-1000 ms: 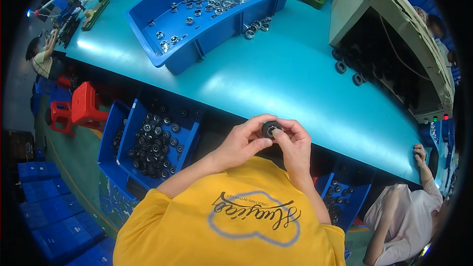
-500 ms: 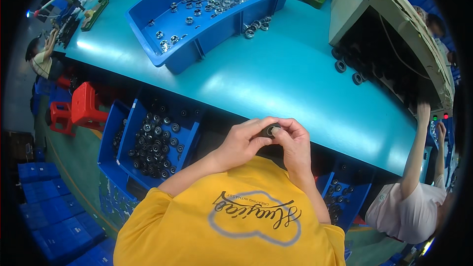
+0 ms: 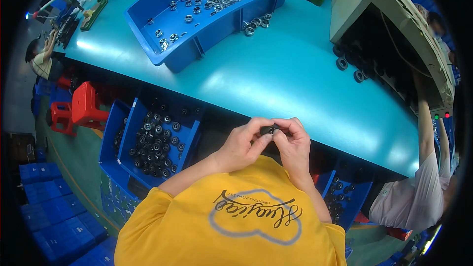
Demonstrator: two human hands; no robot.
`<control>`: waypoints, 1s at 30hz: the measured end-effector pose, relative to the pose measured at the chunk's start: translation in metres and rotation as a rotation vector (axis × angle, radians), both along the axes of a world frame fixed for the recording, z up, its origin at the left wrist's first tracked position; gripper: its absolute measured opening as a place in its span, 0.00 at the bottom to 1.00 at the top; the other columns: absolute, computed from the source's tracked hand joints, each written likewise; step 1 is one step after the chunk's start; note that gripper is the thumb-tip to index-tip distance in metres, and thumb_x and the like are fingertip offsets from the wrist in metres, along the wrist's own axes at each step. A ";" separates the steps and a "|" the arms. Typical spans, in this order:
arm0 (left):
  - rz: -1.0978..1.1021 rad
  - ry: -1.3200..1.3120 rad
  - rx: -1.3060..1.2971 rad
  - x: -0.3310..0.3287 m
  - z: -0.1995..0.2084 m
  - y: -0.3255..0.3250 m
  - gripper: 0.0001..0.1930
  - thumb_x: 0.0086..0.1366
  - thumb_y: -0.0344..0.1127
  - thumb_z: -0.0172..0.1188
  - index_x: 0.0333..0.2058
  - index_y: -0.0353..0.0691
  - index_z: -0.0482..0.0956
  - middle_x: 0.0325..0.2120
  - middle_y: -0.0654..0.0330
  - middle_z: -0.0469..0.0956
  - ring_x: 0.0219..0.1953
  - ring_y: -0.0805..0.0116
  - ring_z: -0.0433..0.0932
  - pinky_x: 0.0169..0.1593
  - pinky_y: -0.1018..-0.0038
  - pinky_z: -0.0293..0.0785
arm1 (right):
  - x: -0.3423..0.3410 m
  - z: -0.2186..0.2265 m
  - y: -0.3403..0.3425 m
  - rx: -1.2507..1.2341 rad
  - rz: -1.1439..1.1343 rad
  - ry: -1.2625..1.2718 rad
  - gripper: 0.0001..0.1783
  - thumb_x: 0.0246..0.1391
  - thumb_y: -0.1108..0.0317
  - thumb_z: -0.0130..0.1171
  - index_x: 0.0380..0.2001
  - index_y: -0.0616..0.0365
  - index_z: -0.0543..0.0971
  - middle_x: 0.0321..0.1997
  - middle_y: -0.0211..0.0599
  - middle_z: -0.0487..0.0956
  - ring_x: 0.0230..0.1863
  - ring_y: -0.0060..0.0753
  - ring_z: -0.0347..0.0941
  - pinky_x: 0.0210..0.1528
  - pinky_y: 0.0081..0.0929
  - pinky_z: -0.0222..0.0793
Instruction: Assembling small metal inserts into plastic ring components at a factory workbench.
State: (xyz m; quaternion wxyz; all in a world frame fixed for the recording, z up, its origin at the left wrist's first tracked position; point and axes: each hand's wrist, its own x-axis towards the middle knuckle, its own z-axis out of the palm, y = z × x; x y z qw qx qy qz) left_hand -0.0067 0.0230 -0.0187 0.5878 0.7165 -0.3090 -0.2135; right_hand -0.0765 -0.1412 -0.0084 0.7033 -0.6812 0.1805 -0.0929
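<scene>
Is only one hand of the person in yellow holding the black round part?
No, the left hand and the right hand both hold the black round part.

The sole head view looked steeply down from the wearer's head, a little above the left hand (image 3: 242, 143) and right hand (image 3: 294, 143). Its wide fisheye faced forward, reaching over the counter (image 3: 276, 79) beyond both hands, straight edges bowing outward.

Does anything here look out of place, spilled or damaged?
Yes: a few shiny metal parts lie on the tabletop beside the blue tray, while many similar ones sit inside it. The black round part held by the left hand and right hand is mostly covered, so damage there can't be judged.
</scene>
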 end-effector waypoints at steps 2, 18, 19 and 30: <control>0.016 -0.054 0.007 -0.003 -0.003 -0.001 0.18 0.75 0.28 0.58 0.60 0.36 0.68 0.39 0.55 0.83 0.38 0.72 0.84 0.43 0.74 0.83 | -0.003 -0.006 -0.002 -0.083 0.009 -0.009 0.14 0.62 0.82 0.59 0.50 0.65 0.83 0.43 0.30 0.74 0.42 0.19 0.79 0.47 0.18 0.76; -0.008 0.544 -0.280 0.010 0.001 -0.001 0.28 0.69 0.22 0.64 0.65 0.37 0.65 0.53 0.56 0.77 0.54 0.69 0.79 0.53 0.74 0.81 | 0.006 0.000 -0.014 0.438 0.073 0.052 0.17 0.66 0.77 0.59 0.56 0.67 0.80 0.52 0.40 0.83 0.51 0.26 0.80 0.55 0.26 0.79; -0.005 0.549 -0.280 0.011 0.000 0.000 0.28 0.69 0.22 0.65 0.65 0.37 0.65 0.53 0.55 0.77 0.55 0.69 0.79 0.53 0.74 0.81 | 0.006 0.003 -0.015 0.463 0.068 0.065 0.16 0.67 0.77 0.59 0.56 0.68 0.80 0.53 0.40 0.83 0.51 0.26 0.80 0.54 0.26 0.79; 0.191 0.249 -0.362 0.019 0.006 0.013 0.26 0.57 0.17 0.71 0.51 0.37 0.68 0.48 0.52 0.77 0.50 0.67 0.79 0.53 0.69 0.80 | 0.007 0.015 -0.028 -0.228 0.051 -0.073 0.13 0.64 0.75 0.60 0.50 0.61 0.84 0.43 0.36 0.83 0.43 0.26 0.80 0.46 0.25 0.79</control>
